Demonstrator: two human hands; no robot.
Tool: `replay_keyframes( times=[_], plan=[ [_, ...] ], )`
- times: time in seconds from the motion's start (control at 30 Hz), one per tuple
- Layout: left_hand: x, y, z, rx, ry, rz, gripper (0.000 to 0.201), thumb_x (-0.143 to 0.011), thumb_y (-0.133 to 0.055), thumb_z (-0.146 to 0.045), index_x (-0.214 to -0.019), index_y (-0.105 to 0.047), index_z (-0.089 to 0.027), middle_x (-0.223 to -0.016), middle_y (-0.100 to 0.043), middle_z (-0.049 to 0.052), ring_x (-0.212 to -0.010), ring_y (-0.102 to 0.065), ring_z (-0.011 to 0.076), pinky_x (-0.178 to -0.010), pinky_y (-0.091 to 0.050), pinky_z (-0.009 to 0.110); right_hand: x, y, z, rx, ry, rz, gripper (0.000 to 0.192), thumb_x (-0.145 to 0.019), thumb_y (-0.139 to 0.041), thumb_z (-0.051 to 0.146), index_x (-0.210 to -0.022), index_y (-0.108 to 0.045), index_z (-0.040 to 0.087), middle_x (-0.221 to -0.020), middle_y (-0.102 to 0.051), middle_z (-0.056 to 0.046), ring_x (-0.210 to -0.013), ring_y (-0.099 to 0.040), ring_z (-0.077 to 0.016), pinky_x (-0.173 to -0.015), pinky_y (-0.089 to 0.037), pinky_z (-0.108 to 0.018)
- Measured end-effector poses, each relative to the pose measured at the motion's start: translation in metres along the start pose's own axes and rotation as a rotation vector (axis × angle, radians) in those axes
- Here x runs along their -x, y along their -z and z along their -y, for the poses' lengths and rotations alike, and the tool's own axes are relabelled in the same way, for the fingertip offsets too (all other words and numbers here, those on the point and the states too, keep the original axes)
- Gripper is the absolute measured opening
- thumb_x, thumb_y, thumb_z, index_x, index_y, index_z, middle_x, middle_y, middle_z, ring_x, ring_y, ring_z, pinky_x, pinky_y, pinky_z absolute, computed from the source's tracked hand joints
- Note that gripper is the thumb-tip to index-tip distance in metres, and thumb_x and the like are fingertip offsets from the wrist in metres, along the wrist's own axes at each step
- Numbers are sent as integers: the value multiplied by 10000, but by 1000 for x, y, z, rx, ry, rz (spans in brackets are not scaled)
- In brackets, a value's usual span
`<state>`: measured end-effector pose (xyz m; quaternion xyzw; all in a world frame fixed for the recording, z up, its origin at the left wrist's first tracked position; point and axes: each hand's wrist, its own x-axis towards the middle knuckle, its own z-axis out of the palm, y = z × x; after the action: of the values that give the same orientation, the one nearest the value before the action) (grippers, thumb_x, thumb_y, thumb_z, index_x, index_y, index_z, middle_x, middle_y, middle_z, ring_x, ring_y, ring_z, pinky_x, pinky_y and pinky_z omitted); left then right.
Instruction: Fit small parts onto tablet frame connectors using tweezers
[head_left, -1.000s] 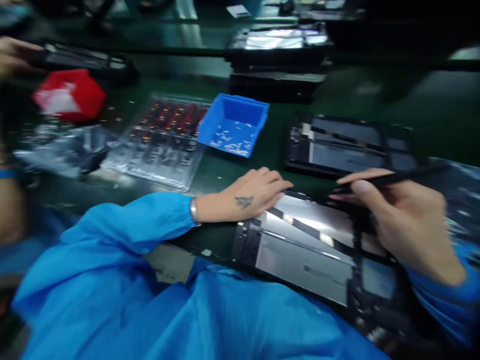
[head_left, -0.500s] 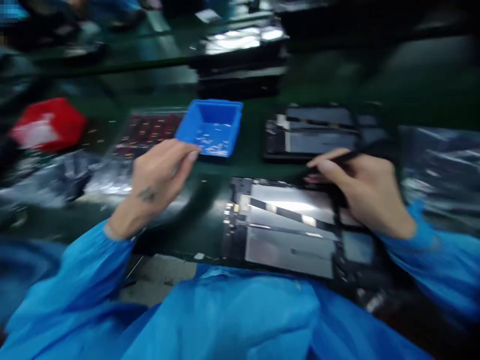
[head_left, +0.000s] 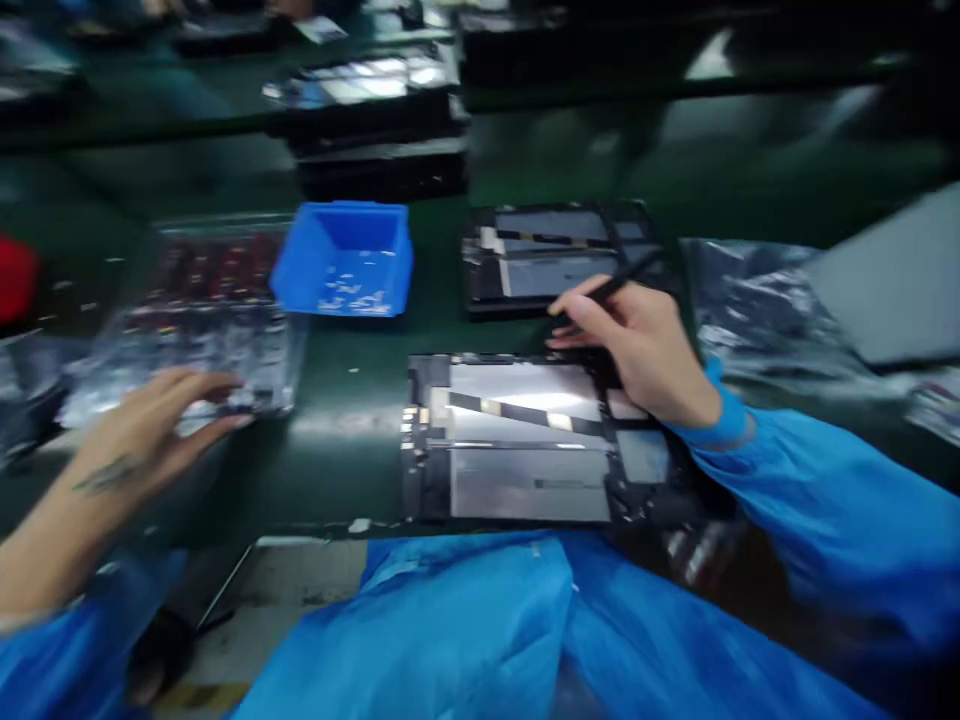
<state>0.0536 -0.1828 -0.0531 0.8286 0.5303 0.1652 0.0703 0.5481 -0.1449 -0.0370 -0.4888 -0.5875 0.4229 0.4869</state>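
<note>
Hands first: your left hand (head_left: 154, 425) is spread loosely open, palm down, with its fingertips (head_left: 225, 400) at the near edge of the clear plastic parts tray (head_left: 187, 320); it holds nothing. Motion blur keeps you from telling whether the fingertips actually touch the tray or hover just above it. Your right hand (head_left: 645, 345) is closed around a thin black stylus-like tool (head_left: 611, 285), pinched between thumb and forefinger, with the heel of the hand resting on the upper right corner of the opened tablet (head_left: 525, 440). Where the tool's working tip lies cannot be made out.

That opened tablet lies flat on the green work surface (head_left: 345, 460) right in front of you, its silvery inner panels facing up and a dark strip crossing them at a slant. A second opened tablet (head_left: 547, 255) lies just beyond it, near your right hand's knuckles. The blue bin (head_left: 345, 260), with small pale pieces scattered in its bottom, stands beside the far right corner of the parts tray, between the tray and the second tablet. Crumpled silvery bags (head_left: 757, 300) lie to the right, and stacked dark trays (head_left: 375, 120) sit farther back.
</note>
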Motion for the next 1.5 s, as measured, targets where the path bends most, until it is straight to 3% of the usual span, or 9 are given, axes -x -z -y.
replay_keyframes(
  times=[0.17, 0.3, 0.6, 0.8, 0.93, 1.13, 1.23, 1.33, 1.5],
  plan=[
    [-15, 7, -27, -8, -40, 80, 311, -1035, -482, -449, -1104, -689, -228, -1039, -648, 54, -984, -611, 214, -885, -466, 340, -2, 5, -11, 63, -75, -99, 276, -828, -759, 531, -892, -763, 263, -920, -718, -35, -750, -745, -197, -758, -664, -318],
    [-16, 17, -23, 131, 13, -89, 249, -987, -589, -428, -1004, -718, -216, -989, -662, 41, -908, -621, 174, -813, -471, 281, -4, 9, -16, 102, -161, -86, 373, -748, -750, 660, -899, -758, 319, -961, -743, -49, -841, -748, -302, -944, -617, -541],
    [-43, 56, -36, 59, 110, -1022, 150, -917, -649, -330, -872, -681, -191, -838, -653, 13, -802, -599, 163, -730, -472, 292, -12, 5, -17, 31, -160, -79, 570, -575, -821, 720, -854, -757, 227, -935, -730, -82, -782, -735, -264, -796, -665, -393],
    [-48, 79, -100, -310, -253, -1446, 366, -869, -675, -199, -1145, -720, -435, -909, -644, 16, -795, -596, 239, -689, -457, 417, -18, -2, -10, -46, -79, -1, 647, -582, -814, 735, -832, -731, 145, -930, -684, -80, -786, -699, -216, -733, -670, -343],
    [-63, 104, -152, -518, -556, -1441, 628, -810, -688, -182, -1288, -609, -580, -862, -645, 3, -740, -596, 251, -677, -492, 451, -17, -1, -14, -33, -56, 53, 679, -633, -761, 767, -864, -708, 130, -934, -673, -90, -801, -687, -214, -746, -659, -343],
    [-195, 199, -218, -598, -900, -1387, 173, -980, -561, -258, -884, -705, -246, -819, -579, 36, -783, -572, 183, -646, -461, 325, -23, -3, -22, -27, -4, 95, 675, -641, -725, 786, -823, -678, 137, -845, -640, -63, -747, -655, -199, -682, -642, -345],
    [-270, 244, -251, -581, -876, -1311, 282, -1033, -465, -297, -909, -700, -203, -886, -576, 43, -831, -569, 163, -690, -433, 311, -23, -4, -21, -44, 13, 105, 627, -661, -732, 751, -808, -663, 146, -823, -632, -49, -735, -654, -194, -683, -635, -345],
    [-327, 277, -278, -510, -583, -1061, 303, -1051, -417, -266, -1068, -679, -116, -1071, -573, 26, -1028, -525, 113, -870, -383, 285, -21, -5, -17, -52, 17, 117, 574, -678, -746, 706, -815, -649, 157, -812, -634, -39, -724, -660, -195, -710, -632, -357],
    [-411, 304, -296, -430, -462, -907, 221, -980, -578, -325, -1071, -671, -147, -1081, -630, 17, -965, -570, 101, -858, -399, 295, -16, -5, -7, -33, 8, 117, 546, -662, -758, 690, -770, -627, 170, -803, -648, -48, -717, -661, -212, -705, -624, -372]
  ],
)
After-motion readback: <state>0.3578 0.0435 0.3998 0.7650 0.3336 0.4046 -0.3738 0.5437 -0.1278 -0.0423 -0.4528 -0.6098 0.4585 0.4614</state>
